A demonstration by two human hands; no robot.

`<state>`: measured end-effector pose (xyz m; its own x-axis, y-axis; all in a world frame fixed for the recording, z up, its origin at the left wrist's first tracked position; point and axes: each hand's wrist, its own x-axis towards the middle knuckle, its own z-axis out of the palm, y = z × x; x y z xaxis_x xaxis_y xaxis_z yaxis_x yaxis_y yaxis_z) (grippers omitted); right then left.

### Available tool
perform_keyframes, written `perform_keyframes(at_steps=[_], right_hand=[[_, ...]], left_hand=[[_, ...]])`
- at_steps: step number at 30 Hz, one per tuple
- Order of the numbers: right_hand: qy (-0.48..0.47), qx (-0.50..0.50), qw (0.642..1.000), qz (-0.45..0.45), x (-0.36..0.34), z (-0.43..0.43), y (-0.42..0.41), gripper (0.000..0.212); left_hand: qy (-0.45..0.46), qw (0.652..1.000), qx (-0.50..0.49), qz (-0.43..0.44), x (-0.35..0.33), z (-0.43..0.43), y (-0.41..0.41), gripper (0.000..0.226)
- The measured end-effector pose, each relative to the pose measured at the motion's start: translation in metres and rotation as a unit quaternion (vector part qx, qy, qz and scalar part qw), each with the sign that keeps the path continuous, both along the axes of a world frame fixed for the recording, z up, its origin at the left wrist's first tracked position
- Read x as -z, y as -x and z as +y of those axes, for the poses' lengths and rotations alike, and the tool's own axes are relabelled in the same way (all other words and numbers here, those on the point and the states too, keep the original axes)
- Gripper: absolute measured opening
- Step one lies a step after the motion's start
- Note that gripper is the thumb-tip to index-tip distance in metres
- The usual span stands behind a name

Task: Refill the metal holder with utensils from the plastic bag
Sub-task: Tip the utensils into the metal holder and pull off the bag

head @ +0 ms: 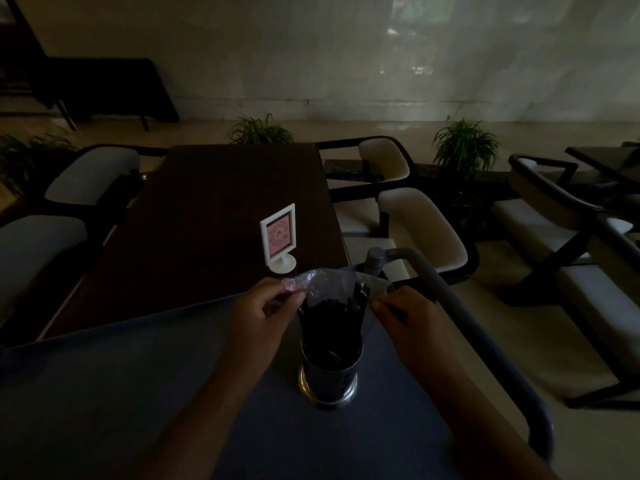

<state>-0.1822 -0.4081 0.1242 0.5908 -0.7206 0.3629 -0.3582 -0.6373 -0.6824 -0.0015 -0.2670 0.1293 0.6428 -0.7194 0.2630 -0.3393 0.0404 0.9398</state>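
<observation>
Both hands, left (263, 308) and right (403, 315), pinch the bag (332, 287) over the holder (328, 372); utensils (330, 318) stand upright; sign (278, 235) unreadable.

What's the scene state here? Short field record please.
left hand: pinching the left edge of the plastic bag
right hand: pinching the bag's right edge
utensils: dark, inside the bag, standing in the metal holder
holder: upright on the blue cart top
sign stand: on the dark table beyond the cart
lighting: dim, utensil type unclear
</observation>
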Motion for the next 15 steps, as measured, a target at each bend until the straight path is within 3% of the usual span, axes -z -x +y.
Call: perform_keyframes(at_steps=[5,8,10,15], right_hand=[[-0.005,-0.013,0.999,-0.053,-0.017,0.002,0.0,0.019],[0.003,-0.004,1.0,0.011,-0.012,0.005,0.0,0.009],[0.007,-0.01,0.997,0.071,-0.006,0.008,-0.001,0.014],[-0.003,-0.005,0.998,0.07,-0.014,0.005,-0.003,0.017]], left_hand=[[-0.004,1.0,0.0,0.003,-0.015,-0.003,-0.003,0.014],[-0.049,0.999,0.003,-0.005,-0.008,-0.002,-0.004,0.012],[-0.092,0.995,-0.003,-0.024,0.002,-0.001,0.0,0.014],[-0.098,0.995,-0.024,-0.004,0.006,0.0,-0.002,0.014]])
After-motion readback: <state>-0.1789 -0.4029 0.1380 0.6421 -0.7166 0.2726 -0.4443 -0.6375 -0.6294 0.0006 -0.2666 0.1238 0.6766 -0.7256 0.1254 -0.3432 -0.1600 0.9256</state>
